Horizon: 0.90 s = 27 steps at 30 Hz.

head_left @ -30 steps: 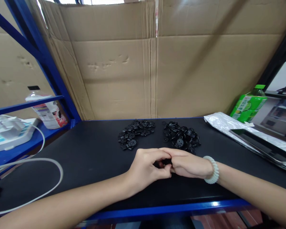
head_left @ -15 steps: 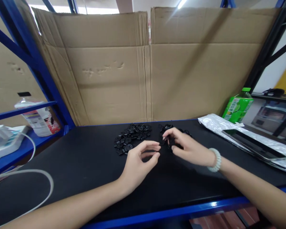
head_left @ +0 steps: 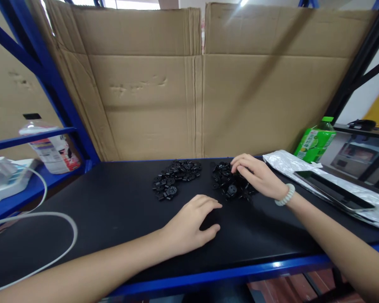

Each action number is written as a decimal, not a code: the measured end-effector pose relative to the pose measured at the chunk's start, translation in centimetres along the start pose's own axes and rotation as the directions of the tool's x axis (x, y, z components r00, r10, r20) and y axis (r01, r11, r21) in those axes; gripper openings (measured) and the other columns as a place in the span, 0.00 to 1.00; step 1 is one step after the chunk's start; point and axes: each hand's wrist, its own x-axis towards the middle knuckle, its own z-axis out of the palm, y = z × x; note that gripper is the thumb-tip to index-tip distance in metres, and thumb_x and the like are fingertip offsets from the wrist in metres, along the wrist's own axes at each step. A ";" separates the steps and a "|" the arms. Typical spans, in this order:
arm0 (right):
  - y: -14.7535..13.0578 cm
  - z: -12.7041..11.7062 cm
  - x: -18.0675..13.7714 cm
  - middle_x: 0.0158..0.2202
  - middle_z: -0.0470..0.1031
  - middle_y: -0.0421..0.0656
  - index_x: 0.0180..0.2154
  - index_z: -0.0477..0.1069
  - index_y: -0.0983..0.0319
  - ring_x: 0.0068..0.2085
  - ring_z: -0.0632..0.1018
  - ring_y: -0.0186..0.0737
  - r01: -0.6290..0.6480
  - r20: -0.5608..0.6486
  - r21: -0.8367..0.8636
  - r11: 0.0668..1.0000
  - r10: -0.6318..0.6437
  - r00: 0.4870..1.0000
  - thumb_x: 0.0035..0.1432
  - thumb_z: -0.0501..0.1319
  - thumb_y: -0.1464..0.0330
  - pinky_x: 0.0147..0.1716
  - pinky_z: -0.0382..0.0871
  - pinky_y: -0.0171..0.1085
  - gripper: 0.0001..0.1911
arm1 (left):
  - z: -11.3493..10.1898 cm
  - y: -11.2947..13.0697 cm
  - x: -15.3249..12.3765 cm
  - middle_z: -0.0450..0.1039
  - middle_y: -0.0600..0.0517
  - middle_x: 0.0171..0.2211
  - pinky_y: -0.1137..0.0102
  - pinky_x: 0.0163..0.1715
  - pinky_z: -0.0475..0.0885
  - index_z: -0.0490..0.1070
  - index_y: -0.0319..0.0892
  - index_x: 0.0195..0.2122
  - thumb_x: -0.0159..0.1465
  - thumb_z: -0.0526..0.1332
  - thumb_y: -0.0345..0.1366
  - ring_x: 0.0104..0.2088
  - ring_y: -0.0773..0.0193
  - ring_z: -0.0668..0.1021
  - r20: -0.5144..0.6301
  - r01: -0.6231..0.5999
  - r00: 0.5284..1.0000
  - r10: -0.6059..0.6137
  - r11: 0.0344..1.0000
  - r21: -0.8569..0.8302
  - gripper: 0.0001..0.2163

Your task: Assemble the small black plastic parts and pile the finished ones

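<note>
Fingers of the right hand (head_left: 255, 179) rest spread on the right heap of small black plastic discs (head_left: 229, 185); left hand (head_left: 194, 221) lies loosely curled, empty, on the black bench (head_left: 113, 210). Raking could scatter discs into the left heap (head_left: 175, 179).

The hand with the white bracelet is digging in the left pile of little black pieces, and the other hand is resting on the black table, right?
Not quite. In the head view, the right hand, with the white bracelet, is on the right pile, not the left pile. The left hand does rest on the black table.
</note>
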 end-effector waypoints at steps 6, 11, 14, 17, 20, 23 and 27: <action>-3.3 1.4 -1.1 0.20 0.59 0.37 0.21 0.55 0.60 0.23 0.62 0.34 -0.037 0.077 0.197 0.980 0.022 0.997 0.62 0.44 0.70 0.26 0.56 0.35 0.17 | -1.2 -0.1 0.1 0.69 0.32 0.51 0.55 0.50 0.66 0.66 0.28 0.51 0.61 0.54 0.23 0.53 0.45 0.70 0.010 0.139 0.982 -0.189 0.753 0.644 0.16; -4.8 2.9 -1.9 0.19 0.56 0.37 0.19 0.50 0.59 0.22 0.58 0.32 0.018 0.191 0.284 0.959 -0.075 0.979 0.64 0.42 0.67 0.24 0.53 0.35 0.20 | -3.2 -1.0 0.3 0.75 0.34 0.31 0.59 0.32 0.73 0.73 0.27 0.35 0.55 0.52 0.14 0.35 0.47 0.77 -0.056 0.296 0.928 -0.367 0.642 0.708 0.12; -5.6 3.3 -2.2 0.18 0.59 0.38 0.16 0.53 0.61 0.23 0.62 0.33 0.025 0.289 0.349 0.937 -0.134 0.948 0.66 0.41 0.65 0.27 0.57 0.35 0.24 | -4.1 -1.8 0.3 0.75 0.38 0.29 0.63 0.29 0.74 0.73 0.31 0.27 0.55 0.54 0.14 0.33 0.51 0.77 -0.056 0.296 0.935 -0.350 0.685 0.665 0.11; -6.0 3.6 -2.4 0.21 0.65 0.40 0.21 0.62 0.62 0.26 0.66 0.33 -0.038 0.324 0.428 0.903 -0.114 0.939 0.66 0.42 0.62 0.30 0.60 0.36 0.24 | -4.4 -2.3 0.5 0.74 0.39 0.34 0.62 0.35 0.75 0.73 0.33 0.33 0.58 0.54 0.18 0.37 0.53 0.77 -0.086 0.272 0.956 -0.279 0.742 0.612 0.09; -6.0 4.0 -2.4 0.28 0.68 0.40 0.39 0.64 0.61 0.26 0.67 0.33 -0.271 0.354 0.596 0.756 0.055 0.934 0.65 0.47 0.60 0.25 0.64 0.34 0.13 | -4.0 -1.9 0.7 0.74 0.45 0.41 0.66 0.43 0.74 0.71 0.37 0.43 0.62 0.57 0.26 0.42 0.60 0.76 -0.148 0.189 0.979 -0.143 0.912 0.365 0.09; -5.9 4.3 -2.3 0.37 0.67 0.44 0.49 0.56 0.59 0.35 0.71 0.38 -0.465 0.475 0.757 0.460 0.102 0.874 0.61 0.54 0.62 0.26 0.71 0.37 0.17 | -2.6 -0.7 0.6 0.73 0.47 0.41 0.70 0.41 0.76 0.71 0.37 0.43 0.60 0.60 0.28 0.40 0.64 0.77 -0.264 0.041 0.957 -0.123 0.954 -0.296 0.10; -5.8 4.2 -2.3 0.39 0.67 0.46 0.52 0.57 0.62 0.38 0.74 0.39 -0.581 0.591 0.786 0.210 0.018 0.807 0.60 0.55 0.67 0.35 0.72 0.42 0.19 | -1.1 0.6 0.1 0.72 0.47 0.42 0.67 0.43 0.77 0.74 0.37 0.40 0.56 0.62 0.24 0.41 0.62 0.77 -0.277 -0.026 0.943 -0.187 0.786 -0.618 0.10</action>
